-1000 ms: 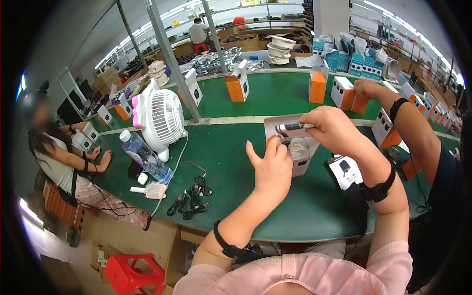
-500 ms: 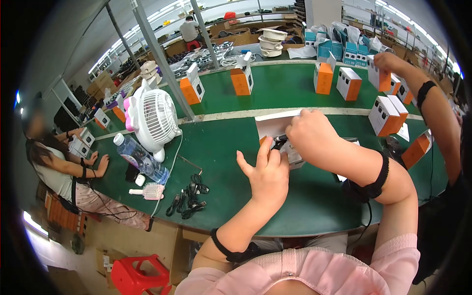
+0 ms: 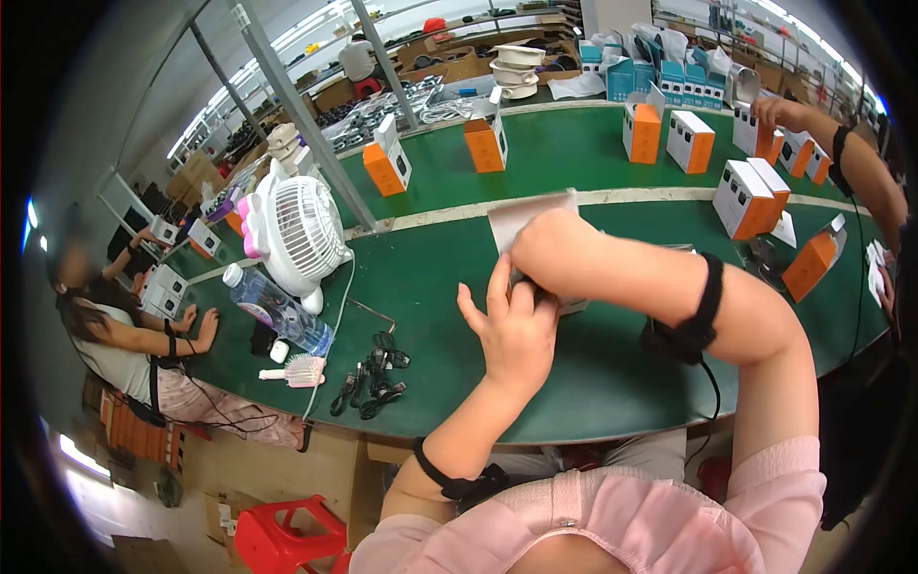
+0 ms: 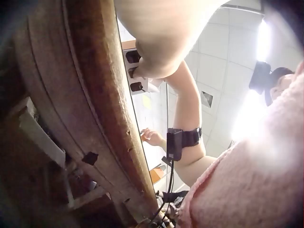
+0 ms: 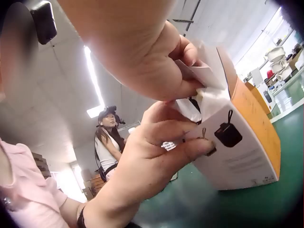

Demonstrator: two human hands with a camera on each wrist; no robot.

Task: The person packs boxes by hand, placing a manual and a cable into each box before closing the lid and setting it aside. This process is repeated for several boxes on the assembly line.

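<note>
Box of orange and white card is seen standing on the green table, just in front of the person and between the two hands; its long axis runs roughly upright with a slight lean, and its opened end points upward; the top flap is raised on the far side, away from the person; the white face printed with a small black device is turned toward the left hand, while the orange side is turned away to the right.

White wrapping is seen crumpled in the mouth of the box; it is pinched by the right hand, whose fingers are curled down into the opening from above; the right forearm is laid across from the right, bent at the elbow, with a black strap worn near the wrist.

The white face is pressed by the left hand from the near side; its fingers are held nearly straight and pointing up, the thumb spread out to the left, nothing being gripped; the left forearm is raised from the table's near edge.

Further left on the table, black cables, a hairbrush, a water bottle and a white fan are set out; further boxes are stood along the far strip.
</note>
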